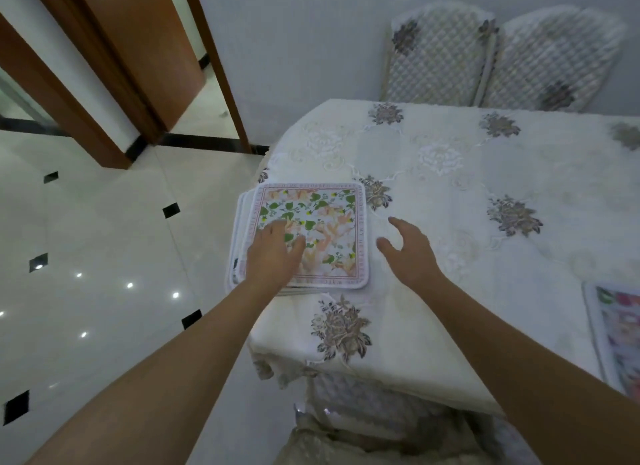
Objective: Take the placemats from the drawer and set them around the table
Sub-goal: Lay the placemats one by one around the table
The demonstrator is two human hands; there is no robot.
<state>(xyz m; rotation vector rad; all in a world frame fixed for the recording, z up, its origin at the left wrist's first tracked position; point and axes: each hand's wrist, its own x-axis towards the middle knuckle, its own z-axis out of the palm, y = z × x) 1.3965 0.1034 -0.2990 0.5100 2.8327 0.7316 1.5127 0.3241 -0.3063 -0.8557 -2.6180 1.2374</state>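
Note:
A stack of floral placemats (322,222) with white rounded borders lies on the left end of the table (450,187), which wears a cream embroidered cloth. My left hand (273,253) rests flat on the top mat's near left part, fingers spread, pressing on it rather than gripping. My right hand (408,249) hovers open just right of the stack, over the cloth, holding nothing. Another placemat (620,333) lies at the table's right edge, cut off by the frame.
Two chairs (440,55) with quilted covers stand against the wall behind the table. A covered chair (363,430) sits tucked under the near side. Glossy tiled floor (104,256) spreads to the left, with wooden door frames (145,66) beyond.

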